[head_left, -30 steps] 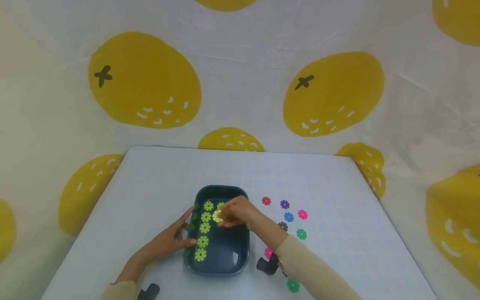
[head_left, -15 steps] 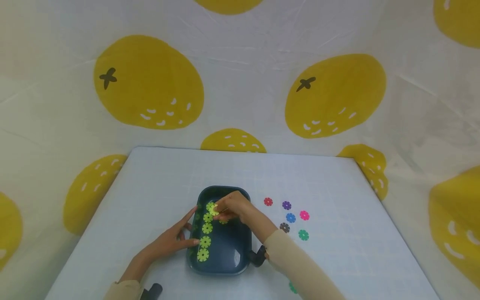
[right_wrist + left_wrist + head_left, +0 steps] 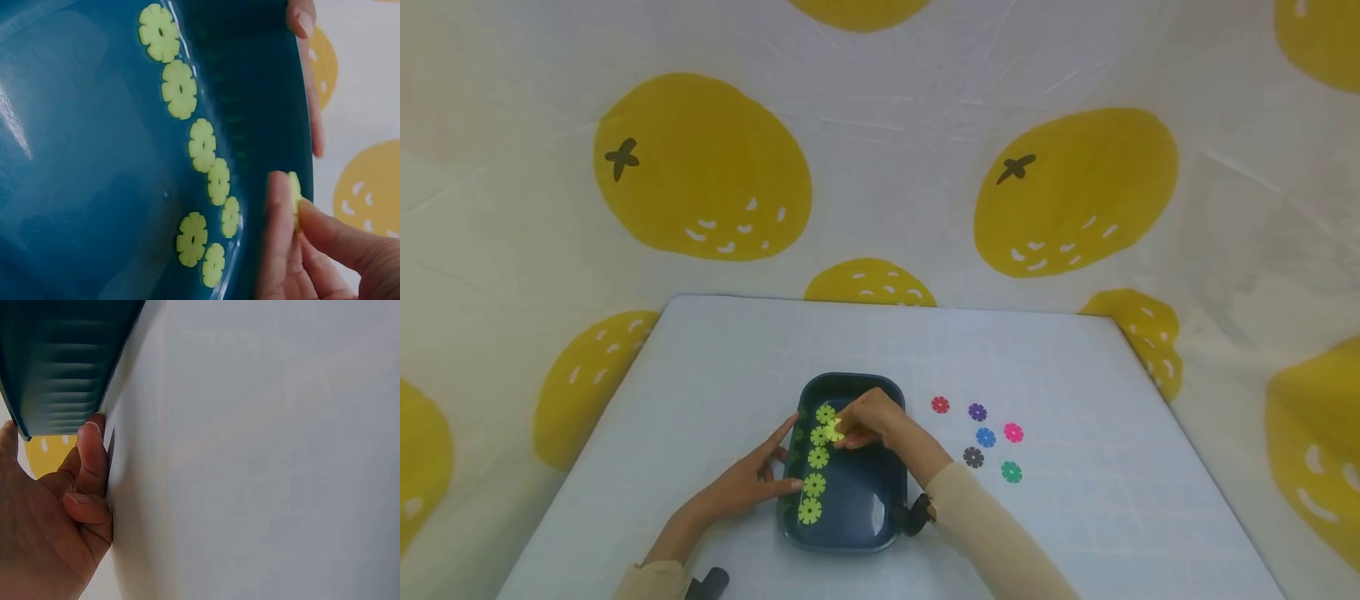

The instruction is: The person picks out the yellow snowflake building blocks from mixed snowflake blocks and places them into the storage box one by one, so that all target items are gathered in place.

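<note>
A dark blue-green tray [image 3: 857, 533] stands on the table. Along its left side runs a line of yellow-green notched discs [image 3: 202, 145], flower-like, with one more [image 3: 191, 239] beside the far end of the line. My right hand [image 3: 874, 417] reaches into the tray and pinches another yellow-green disc [image 3: 294, 192] between thumb and fingers; it is seen nearly edge-on in the right wrist view. My left hand [image 3: 741, 483] holds the tray's left rim, thumb over the edge and other fingers along the outer wall. In the left wrist view, curled fingers [image 3: 92, 456] lie beside the ribbed wall.
Right of the tray lie loose discs: red [image 3: 940, 405], purple [image 3: 977, 412], blue [image 3: 986, 437], pink [image 3: 1013, 432], dark grey [image 3: 973, 457] and green [image 3: 1012, 472]. A white cloth with yellow fruit prints [image 3: 703, 167] hangs behind the table [image 3: 737, 342].
My right hand, pinching a disc, first shifts left toward the far end of the line, then slightly back. The sleeve now covers discs seen earlier at the lower right. My left hand stays on the rim.
</note>
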A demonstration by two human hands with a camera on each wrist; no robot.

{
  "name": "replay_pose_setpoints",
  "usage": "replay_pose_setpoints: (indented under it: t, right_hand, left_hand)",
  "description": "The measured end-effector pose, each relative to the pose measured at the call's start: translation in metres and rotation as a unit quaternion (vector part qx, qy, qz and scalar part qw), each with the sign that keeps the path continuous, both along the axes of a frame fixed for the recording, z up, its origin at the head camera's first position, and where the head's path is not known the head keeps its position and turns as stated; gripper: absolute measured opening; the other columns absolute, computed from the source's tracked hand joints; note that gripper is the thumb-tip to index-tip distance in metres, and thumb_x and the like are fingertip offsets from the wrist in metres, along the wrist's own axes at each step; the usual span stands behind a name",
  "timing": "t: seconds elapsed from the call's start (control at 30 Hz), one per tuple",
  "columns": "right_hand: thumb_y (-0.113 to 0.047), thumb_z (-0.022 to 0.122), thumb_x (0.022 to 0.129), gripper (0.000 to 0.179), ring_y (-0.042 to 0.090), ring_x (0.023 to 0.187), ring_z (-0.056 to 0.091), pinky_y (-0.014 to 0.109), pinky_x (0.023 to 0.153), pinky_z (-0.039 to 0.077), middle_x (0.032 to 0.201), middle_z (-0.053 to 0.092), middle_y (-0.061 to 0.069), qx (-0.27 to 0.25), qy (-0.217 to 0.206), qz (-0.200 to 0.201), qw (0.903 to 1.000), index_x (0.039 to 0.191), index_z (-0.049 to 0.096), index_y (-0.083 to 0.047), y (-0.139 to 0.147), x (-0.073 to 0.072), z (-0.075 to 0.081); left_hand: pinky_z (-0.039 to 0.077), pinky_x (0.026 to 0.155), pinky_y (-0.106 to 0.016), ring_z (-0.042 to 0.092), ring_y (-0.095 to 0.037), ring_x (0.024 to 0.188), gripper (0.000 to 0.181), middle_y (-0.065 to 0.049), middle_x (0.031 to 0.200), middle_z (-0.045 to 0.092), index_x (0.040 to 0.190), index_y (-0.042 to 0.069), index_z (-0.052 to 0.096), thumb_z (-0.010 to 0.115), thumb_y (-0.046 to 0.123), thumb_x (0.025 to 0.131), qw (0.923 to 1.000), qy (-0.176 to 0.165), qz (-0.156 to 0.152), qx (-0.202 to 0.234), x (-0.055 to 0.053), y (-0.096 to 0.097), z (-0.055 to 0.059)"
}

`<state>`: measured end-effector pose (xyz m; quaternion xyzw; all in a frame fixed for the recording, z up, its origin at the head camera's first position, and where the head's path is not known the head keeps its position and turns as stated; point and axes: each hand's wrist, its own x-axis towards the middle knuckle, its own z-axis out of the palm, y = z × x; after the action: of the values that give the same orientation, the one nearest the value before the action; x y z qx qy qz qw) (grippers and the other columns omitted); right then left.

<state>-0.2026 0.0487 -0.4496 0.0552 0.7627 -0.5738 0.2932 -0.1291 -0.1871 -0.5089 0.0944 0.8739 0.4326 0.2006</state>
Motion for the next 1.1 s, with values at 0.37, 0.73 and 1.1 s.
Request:
replay_pose_setpoints:
  t: [0.37,0.73,1.1]
  right_hand:
    - [0.0,0.08,0.079,0.007,0.023,0.055,0.071,0.029,0.053,0.055,0.063,0.07,0.013,0.119,0.042,0.045,0.9909,0.076,0.073,0.0,0.0,0.004,-0.01]
    - [-0.009,0.09,0.069,0.021,0.015,0.052,0.065,0.029,0.062,0.054,0.053,0.063,0.005,0.294,0.098,0.111,0.9443,0.062,0.07,-0.003,-0.008,0.008,-0.018]
    - [-0.005,0.089,0.068,0.024,0.016,0.044,0.064,0.028,0.049,0.053,0.05,0.061,0.007,0.302,0.112,0.105,0.9407,0.063,0.065,-0.003,-0.01,0.012,-0.023]
  left_hand:
    - [0.041,0.066,-0.028,0.05,-0.014,0.078,0.097,-0.008,0.118,0.055,0.159,0.04,0.013,0.076,0.044,0.085,1.0,0.001,0.006,-0.004,0.002,0.0,-0.001]
    - [0.041,0.066,-0.028,0.05,-0.014,0.078,0.097,-0.008,0.119,0.055,0.159,0.04,0.013,0.076,0.043,0.085,1.0,0.004,0.008,-0.003,0.003,0.001,0.002]
    - [0.04,0.065,-0.028,0.049,-0.014,0.078,0.097,-0.008,0.119,0.056,0.159,0.038,0.014,0.077,0.043,0.085,1.0,0.008,0.004,-0.001,0.002,0.0,0.002]
